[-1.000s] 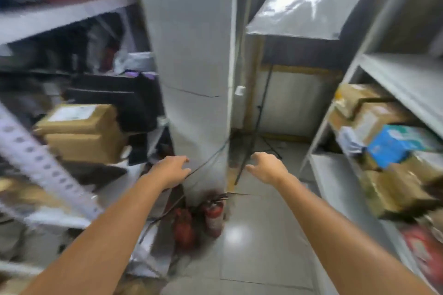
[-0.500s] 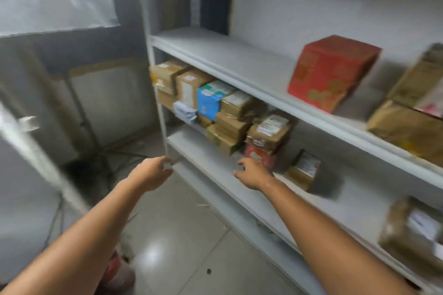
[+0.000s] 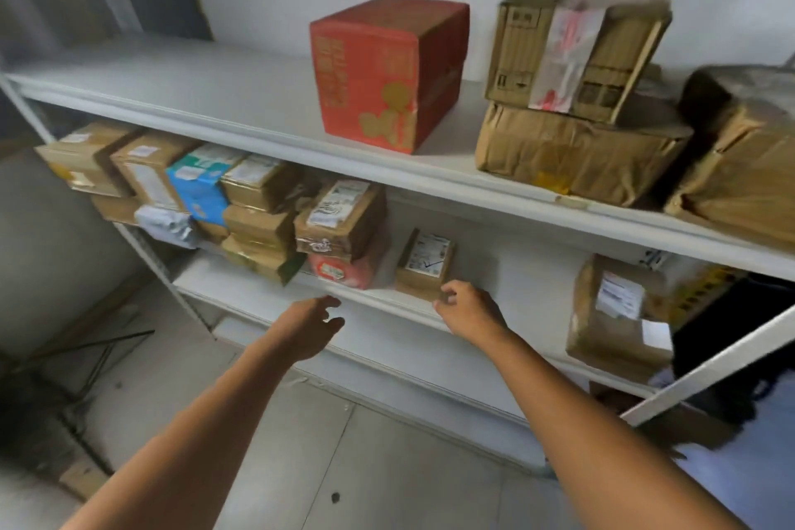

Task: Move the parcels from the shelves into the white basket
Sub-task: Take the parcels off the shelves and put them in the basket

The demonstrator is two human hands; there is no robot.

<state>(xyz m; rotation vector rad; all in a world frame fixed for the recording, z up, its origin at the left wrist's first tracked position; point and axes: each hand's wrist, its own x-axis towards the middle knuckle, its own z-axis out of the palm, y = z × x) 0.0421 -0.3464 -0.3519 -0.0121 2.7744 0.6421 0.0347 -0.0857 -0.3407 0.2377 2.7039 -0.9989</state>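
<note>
While the left hand [image 3: 309, 327] hovered empty, fingers relaxed, the right hand [image 3: 471, 310], fingers loosely curled on nothing, was nearer, just in front of the small labelled parcel [image 3: 423, 265].

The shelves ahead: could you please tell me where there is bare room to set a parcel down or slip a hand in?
The upper shelf is bare left of the red box. The middle shelf is bare between the small labelled parcel and the large brown parcel further right. Crowded: the stacked parcels at the middle shelf's left end.
</note>
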